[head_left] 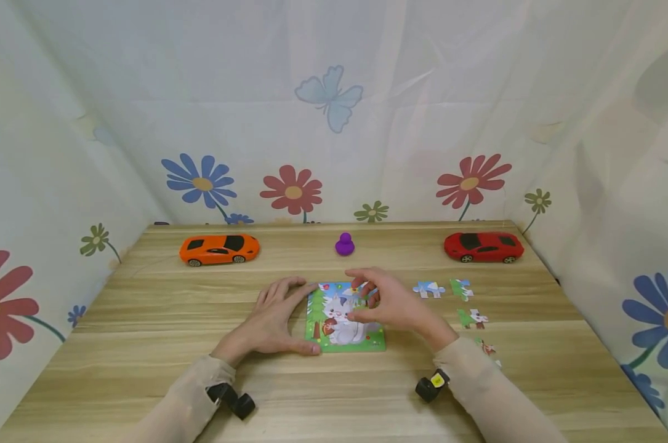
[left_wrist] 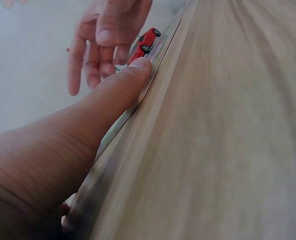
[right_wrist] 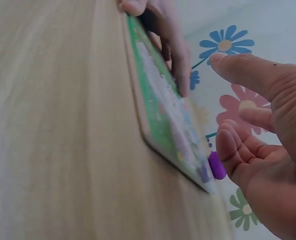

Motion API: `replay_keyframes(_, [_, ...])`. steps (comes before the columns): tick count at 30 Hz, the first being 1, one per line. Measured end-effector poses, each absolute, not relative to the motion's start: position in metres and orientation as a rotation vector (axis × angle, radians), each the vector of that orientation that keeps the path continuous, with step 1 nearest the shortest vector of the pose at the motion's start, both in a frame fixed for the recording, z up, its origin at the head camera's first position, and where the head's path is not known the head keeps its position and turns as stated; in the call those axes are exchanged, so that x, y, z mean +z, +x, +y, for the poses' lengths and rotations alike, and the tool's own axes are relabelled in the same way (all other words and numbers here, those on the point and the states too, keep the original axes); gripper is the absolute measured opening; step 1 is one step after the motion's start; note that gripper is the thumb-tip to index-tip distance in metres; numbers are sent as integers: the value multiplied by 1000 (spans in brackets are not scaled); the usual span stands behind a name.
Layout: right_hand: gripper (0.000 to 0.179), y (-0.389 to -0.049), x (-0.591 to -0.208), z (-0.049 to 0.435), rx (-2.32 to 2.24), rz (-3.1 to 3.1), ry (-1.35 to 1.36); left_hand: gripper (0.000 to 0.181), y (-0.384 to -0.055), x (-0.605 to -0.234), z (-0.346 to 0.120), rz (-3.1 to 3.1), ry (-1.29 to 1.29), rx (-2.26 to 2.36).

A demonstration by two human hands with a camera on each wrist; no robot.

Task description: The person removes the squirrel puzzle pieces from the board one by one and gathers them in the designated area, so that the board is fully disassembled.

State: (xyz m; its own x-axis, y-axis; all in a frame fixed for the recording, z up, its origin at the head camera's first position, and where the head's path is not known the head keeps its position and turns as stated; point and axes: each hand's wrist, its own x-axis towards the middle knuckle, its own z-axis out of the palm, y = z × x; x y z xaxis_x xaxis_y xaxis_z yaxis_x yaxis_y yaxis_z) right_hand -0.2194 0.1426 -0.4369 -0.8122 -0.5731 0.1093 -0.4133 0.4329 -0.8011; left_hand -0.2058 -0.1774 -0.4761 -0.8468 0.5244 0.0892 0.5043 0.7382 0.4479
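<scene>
A small jigsaw puzzle [head_left: 342, 332] with a white cartoon animal on green lies flat on the wooden table. Along its left side rests my left hand [head_left: 273, 321], thumb at the lower left corner and index finger by the upper left one. My right hand [head_left: 394, 303] hovers over the puzzle's right part, covering some of it. In the right wrist view, the thumb [right_wrist: 247, 70] and fingers of that hand are spread apart with nothing between them. The left thumb [left_wrist: 133, 75] lies against the puzzle's edge in the left wrist view.
Several loose jigsaw pieces [head_left: 429, 289] lie right of the puzzle, the nearest partly hidden by the right sleeve. Along the back stand an orange toy car [head_left: 220, 250], a purple duck-shaped toy [head_left: 345, 245] and a red toy car [head_left: 484, 247]. A flowered curtain [head_left: 334, 154] encloses the table.
</scene>
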Motion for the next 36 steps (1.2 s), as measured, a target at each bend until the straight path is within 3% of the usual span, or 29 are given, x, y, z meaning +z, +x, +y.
replay_keyframes(27, [68, -213, -457, 135, -1044, 2601, -860, 129, -205, -474, -175, 2901, 859, 721])
replay_keyframes(36, [72, -211, -455, 134, -1054, 2585, -843, 131, -205, -476, -176, 2900, 860, 723])
